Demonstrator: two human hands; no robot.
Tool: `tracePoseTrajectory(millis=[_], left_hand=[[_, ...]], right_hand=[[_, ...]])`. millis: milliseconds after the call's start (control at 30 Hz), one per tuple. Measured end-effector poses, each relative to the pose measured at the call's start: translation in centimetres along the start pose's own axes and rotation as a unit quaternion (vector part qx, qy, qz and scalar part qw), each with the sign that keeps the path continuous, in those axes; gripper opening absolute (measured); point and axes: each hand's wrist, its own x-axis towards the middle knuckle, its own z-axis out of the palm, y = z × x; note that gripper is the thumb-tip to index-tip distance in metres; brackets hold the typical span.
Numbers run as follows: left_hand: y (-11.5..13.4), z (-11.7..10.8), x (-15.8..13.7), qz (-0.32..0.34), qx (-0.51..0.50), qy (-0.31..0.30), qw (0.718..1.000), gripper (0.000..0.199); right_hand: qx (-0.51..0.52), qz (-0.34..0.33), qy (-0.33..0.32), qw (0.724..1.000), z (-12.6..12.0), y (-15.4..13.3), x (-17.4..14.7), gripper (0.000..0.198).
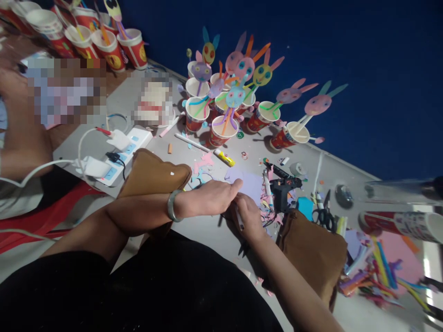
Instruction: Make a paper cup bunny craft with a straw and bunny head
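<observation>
My right hand (249, 216) is closed, with a slim white pen (240, 221) showing under its fingers. Against its fingertips, my left hand (213, 198) is closed too, thumb on top; what its fingers grip is hidden. Just beyond both hands lies a sheet of light purple paper (249, 183). Pink paper scraps (203, 162) are scattered on the table to the left of it. A yellow glue stick (224, 157) lies farther back. Right of the paper is a black hot glue gun (284, 190).
Red paper cups (223, 133) with paper rabbit heads stand along the blue partition (363, 92). A brown cushion (311, 253) is beside my right arm, another (154, 173) beside my left. Scissors (325, 216) lie right. A power strip (129, 150) and another person's arm (20, 124) are left.
</observation>
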Motion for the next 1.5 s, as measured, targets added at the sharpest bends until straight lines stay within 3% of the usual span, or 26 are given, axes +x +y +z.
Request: tracePoseTrajectory(millis=[233,767,933,1133,1500], left_hand=[[0.0,0.1,-0.1,0.007,0.008,0.015,1.0,0.029],[-0.1,0.3,-0.1,0.01,0.02,0.014,1.0,0.035],[0.0,0.2,-0.1,0.009,0.025,0.009,1.0,0.036],[-0.1,0.3,0.0,0.0,0.026,0.008,1.0,0.035],[-0.1,0.2,0.0,0.018,0.005,0.021,1.0,0.033]], right_hand=[[0.002,0.019,-0.024,1.0,-0.3,-0.4,0.2,0.018],[0.05,0.066,0.025,0.996,-0.4,1.3,-1.7,0.013],[0.063,0.132,0.026,0.989,-0.5,1.5,-1.1,0.01],[0.062,0.19,0.036,0.979,-1.0,1.3,-0.5,0.02],[0.067,0.151,0.043,0.985,-1.0,0.2,-0.9,0.015]])
